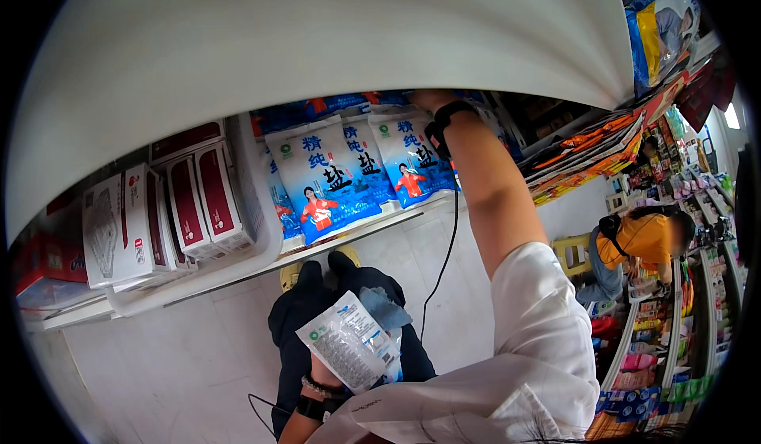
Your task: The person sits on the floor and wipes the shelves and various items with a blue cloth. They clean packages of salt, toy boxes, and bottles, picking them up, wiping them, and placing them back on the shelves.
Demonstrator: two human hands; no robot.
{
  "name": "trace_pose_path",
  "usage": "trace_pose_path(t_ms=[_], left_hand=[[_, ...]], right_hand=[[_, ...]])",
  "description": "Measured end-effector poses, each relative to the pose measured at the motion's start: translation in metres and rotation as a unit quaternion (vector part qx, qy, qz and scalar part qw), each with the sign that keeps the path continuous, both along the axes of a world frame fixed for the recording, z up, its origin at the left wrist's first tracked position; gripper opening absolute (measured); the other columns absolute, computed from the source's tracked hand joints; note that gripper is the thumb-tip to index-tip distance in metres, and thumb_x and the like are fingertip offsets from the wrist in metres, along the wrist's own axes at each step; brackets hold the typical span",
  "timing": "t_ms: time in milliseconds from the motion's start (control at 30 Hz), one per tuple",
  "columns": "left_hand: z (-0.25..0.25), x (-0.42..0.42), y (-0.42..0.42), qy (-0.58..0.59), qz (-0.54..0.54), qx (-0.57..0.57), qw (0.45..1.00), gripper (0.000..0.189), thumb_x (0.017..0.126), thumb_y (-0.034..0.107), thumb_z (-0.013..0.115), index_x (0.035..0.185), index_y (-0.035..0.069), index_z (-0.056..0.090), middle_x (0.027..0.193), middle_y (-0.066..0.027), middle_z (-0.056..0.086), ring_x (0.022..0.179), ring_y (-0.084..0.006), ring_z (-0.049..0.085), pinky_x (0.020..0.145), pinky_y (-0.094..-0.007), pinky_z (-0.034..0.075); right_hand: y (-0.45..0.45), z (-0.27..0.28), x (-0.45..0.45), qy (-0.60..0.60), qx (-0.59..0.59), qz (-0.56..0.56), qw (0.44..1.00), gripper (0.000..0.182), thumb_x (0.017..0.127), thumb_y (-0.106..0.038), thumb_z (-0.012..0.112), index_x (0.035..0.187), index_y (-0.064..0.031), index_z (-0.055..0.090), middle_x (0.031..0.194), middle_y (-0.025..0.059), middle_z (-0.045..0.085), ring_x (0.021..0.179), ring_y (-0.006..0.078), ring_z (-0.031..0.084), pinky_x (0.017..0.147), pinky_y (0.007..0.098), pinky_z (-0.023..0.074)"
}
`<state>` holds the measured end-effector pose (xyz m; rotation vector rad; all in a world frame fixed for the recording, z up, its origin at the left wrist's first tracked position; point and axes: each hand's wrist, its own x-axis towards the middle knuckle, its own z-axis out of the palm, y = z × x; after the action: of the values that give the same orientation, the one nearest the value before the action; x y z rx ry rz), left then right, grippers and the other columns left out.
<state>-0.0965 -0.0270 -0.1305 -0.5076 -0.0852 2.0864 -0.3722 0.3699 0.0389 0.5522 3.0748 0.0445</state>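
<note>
My left hand (324, 372) holds a plastic bag of salt (351, 340), with its densely printed side facing up. A blue-grey cloth (383, 308) lies against that bag, and part of another blue-and-white packet shows under it. My right arm reaches up to the shelf, where my right hand (431, 98) is among the salt bags. Its fingers are hidden by the pale panel above, so what they touch cannot be made out. Several blue-and-white salt bags (324, 185) stand along the shelf front, leaning back, with more bags behind them.
A pale panel (333, 33) overhangs the shelf. White-and-maroon boxes (122, 224) stand in a white plastic basket (258, 194) on the left. A black cable (441, 265) hangs by my right arm. At right, a person in orange (639, 239) sits on a yellow stool (571, 255) beside stocked shelves.
</note>
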Motion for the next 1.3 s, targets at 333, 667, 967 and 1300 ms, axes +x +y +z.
trace_pose_path(t_ms=[333, 667, 967, 1300], left_hand=[[0.014, -0.005, 0.003, 0.003, 0.005, 0.026, 1.0, 0.054, 0.089, 0.048, 0.035, 0.124, 0.007, 0.043, 0.123, -0.0139, 0.049, 0.109, -0.0336, 0.049, 0.092, -0.05, 0.037], [-0.006, 0.001, -0.002, 0.009, -0.018, -0.033, 0.999, 0.056, 0.088, 0.05, 0.035, 0.124, 0.008, 0.043, 0.123, -0.0127, 0.049, 0.11, -0.0312, 0.049, 0.091, -0.0467, 0.04], [0.019, -0.003, 0.003, -0.004, -0.011, 0.005, 1.0, 0.06, 0.087, 0.053, 0.033, 0.125, 0.007, 0.042, 0.123, -0.0142, 0.048, 0.111, -0.0355, 0.046, 0.094, -0.0529, 0.034], [0.025, 0.001, -0.001, 0.095, -0.028, -0.006, 0.995, 0.058, 0.089, 0.048, 0.03, 0.132, 0.008, 0.035, 0.134, -0.0109, 0.038, 0.122, -0.0319, 0.037, 0.101, -0.0481, 0.027]], right_hand=[[-0.042, 0.04, 0.016, -0.015, 0.07, 0.01, 0.997, 0.049, 0.074, -0.015, 0.062, 0.12, -0.0157, 0.049, 0.126, 0.0124, 0.046, 0.117, 0.0282, 0.043, 0.097, 0.0366, 0.0361], [-0.009, 0.048, 0.022, 0.071, 0.04, 0.061, 0.995, 0.039, 0.072, -0.03, 0.065, 0.108, -0.0168, 0.058, 0.11, 0.0094, 0.057, 0.104, 0.0258, 0.052, 0.087, 0.0346, 0.0422], [0.029, 0.024, 0.027, -0.022, -0.178, -0.015, 0.984, 0.045, 0.087, -0.032, 0.052, 0.129, -0.0189, 0.043, 0.128, 0.0074, 0.046, 0.123, 0.0203, 0.037, 0.101, 0.034, 0.0294], [-0.172, 0.02, 0.29, 0.047, -0.575, 0.184, 0.796, 0.023, 0.083, -0.011, 0.057, 0.105, -0.0015, 0.059, 0.1, 0.0107, 0.061, 0.087, 0.0204, 0.059, 0.077, 0.0294, 0.0458]])
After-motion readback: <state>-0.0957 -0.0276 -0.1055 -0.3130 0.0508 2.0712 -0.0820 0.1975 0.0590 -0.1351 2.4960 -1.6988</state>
